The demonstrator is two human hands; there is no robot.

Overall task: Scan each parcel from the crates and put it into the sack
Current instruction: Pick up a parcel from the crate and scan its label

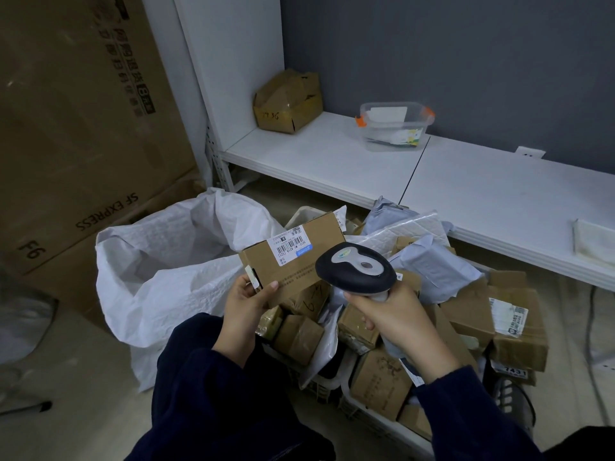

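My left hand (pixel 248 302) grips a brown cardboard parcel (pixel 293 264) by its lower left corner, white barcode label facing up. My right hand (pixel 394 322) holds a dark handheld scanner (pixel 354 269) by its handle, its head just right of the label and overlapping the parcel's right edge. An open white woven sack (pixel 159 261) stands on the floor to the left, right behind the parcel. Below my hands, crates (pixel 366 417) overflow with several cardboard boxes and grey mailer bags (pixel 432 267).
A low white shelf (pixel 332 154) runs behind the crates, bearing a crumpled brown box (pixel 288 101) and a clear plastic tub (pixel 394 126). Large cardboard cartons (pixel 66 128) stand at the left. A white cloth (pixel 594 244) lies on the shelf's right end.
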